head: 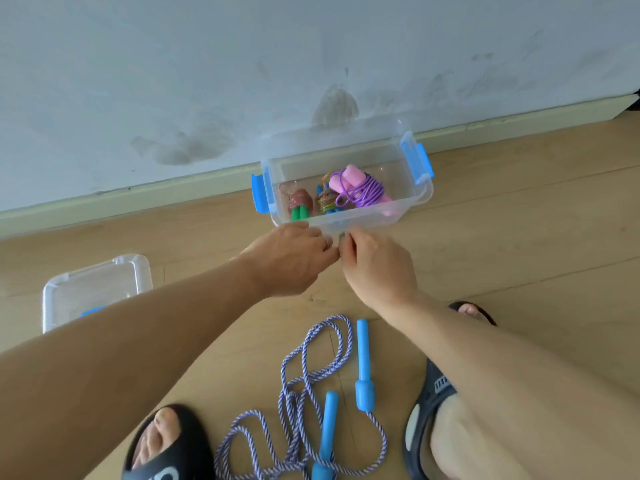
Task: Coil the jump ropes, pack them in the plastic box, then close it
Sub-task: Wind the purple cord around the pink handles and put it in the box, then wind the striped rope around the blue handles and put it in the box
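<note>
View from above, looking down at a wooden floor (pixel 519 237) beside a stained pale wall (pixel 207 64). A clear plastic box (pixel 408 213) with blue latches (pixel 417 161) sits on the floor close to the skirting board, lid off. Inside it lie three bundled jump ropes: a purple rope with pink handles (pixel 356 188) on the right, a multicoloured bundle (pixel 327 199) in the middle, and a reddish bundle with green handles (pixel 300 204) on the left. Both hands reach to the near edge of the box and meet there. The left hand (pixel 294 258) has its fingers curled, touching the rim; the right hand (pixel 377 265) has fingers bent toward the same spot. Whether either grip is clamped on the rim or on something small between them cannot be told. The clear lid (pixel 93 289) lies on the floor well to the left, partly hidden by the left forearm. Nearer the person, an uncoiled purple-and-white rope (pixel 301 386) with blue handles (pixel 363 368) sprawls loose on the floor between two feet in dark sandals (pixel 426 424)
</note>
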Motion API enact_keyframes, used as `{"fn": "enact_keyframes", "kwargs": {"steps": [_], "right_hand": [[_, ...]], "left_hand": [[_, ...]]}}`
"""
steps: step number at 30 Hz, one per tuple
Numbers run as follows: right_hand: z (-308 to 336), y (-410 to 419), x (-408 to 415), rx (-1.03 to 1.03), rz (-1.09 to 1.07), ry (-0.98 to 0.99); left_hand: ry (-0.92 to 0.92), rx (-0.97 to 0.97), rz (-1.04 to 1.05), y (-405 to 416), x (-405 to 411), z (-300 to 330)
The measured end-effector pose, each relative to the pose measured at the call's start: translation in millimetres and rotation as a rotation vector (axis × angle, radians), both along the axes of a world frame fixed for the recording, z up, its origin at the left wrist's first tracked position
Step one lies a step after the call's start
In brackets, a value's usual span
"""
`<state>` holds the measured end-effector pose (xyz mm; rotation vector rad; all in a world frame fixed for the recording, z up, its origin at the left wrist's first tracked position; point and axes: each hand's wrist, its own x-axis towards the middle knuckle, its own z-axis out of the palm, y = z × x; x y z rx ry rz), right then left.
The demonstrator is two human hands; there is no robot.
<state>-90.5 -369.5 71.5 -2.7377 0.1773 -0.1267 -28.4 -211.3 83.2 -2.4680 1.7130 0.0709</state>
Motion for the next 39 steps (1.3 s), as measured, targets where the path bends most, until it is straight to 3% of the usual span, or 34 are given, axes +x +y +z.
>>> {"fn": "enact_keyframes", "kwargs": {"steps": [3, 6, 9, 11, 14, 18, 22, 27, 32, 39], "right_hand": [[-26.7, 6.7, -46.3, 0.099, -0.128, 0.429], [-44.3, 15.7, -91.4, -0.104, 0.044, 0.774], [-53.0, 24.3, -119.1, -0.351, 0.433, 0.71], [-55.1, 27.3, -123.5, -0.38, 0.496, 0.701], [-60.2, 29.1, -121.4, -0.279, 0.32, 0.851], [-64.6, 26.1, -114.9, 0.071, 0.054, 0.957], [-54.5, 15.3, -107.9, 0.221, 0.037, 0.886], [-6.3, 16.5, -81.8, 0.368, -0.003, 0.588], [81.7, 33.8, -55.1, 0.443, 0.13, 0.355], [203.2, 49.7, -30.9, 0.466, 0.187, 0.277]], "left_hand": [[0.292, 0.307, 0.197, 10.2, -44.1, -22.9], [0.505, 0.489, 0.296, 16.2, -95.7, -46.0], [0.613, 0.449, 0.331, 13.8, -143.0, -71.1], [0.698, 0.408, 0.386, 5.8, -167.5, -80.6], [0.816, 0.388, 0.631, -4.6, -189.1, -87.8], [0.864, 0.343, 0.862, -11.0, -208.5, -97.2], [0.926, 0.206, 1.018, -5.1, -197.4, -95.6], [1.129, -0.228, 1.215, 13.1, -131.5, -45.0], [1.002, -0.55, 1.17, 22.2, -73.9, 62.2], [0.858, -0.782, 1.017, 49.7, -65.9, 200.3]]}}
